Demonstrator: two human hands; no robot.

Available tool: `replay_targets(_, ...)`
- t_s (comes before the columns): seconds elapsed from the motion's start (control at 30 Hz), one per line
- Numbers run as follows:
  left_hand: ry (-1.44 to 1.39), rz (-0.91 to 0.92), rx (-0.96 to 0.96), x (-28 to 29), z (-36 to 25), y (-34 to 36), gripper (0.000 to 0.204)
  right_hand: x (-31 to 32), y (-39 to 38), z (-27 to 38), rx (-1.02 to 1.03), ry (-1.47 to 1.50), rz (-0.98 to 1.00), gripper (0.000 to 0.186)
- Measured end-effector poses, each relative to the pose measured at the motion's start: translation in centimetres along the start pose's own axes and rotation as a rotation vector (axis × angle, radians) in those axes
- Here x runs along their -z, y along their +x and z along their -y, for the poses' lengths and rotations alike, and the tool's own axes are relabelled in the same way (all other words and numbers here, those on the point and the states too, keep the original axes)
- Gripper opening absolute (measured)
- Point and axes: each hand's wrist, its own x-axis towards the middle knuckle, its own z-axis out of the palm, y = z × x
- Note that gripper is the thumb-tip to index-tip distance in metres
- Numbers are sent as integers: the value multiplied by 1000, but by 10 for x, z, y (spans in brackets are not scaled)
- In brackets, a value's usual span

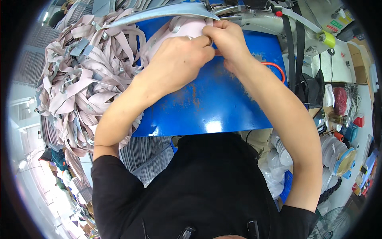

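Observation:
A pale pink fabric strip [189, 27] lies across the far part of the blue work table [211, 95]. Both my hands meet at its right end, by the sewing machine [258, 22]. My left hand [184, 53] has its fingers curled and closed on the strip's near edge. Close beside it, my right hand [230, 39] pinches the strip's end between thumb and fingers. The fingertips partly hide the exact spot they grip. Just beyond the hands, a light blue-grey band [163, 10] arches from the left toward the machine.
A large tangled heap of pink and grey straps [79, 79] fills the left side. Stacked grey strips [147, 155] sit below the table's near left edge. A red cord [277, 68] curves at the table's right. Clear plastic bags [274, 167] and spools [334, 153] stand at the right.

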Motion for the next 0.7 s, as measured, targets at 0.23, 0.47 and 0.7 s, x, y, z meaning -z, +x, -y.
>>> replay_targets(0.23,-188,-14,150,2,-21,13,10,13,9,0,-42,-6,96,17)
replay_targets(0.47,-78,-231,183,-10,21,1,32,19,6,-2,-67,122,120,25)
replay_targets(0.7,93,-111,-17,5,33,4,37,20,4,-5,-62,125,121,31)
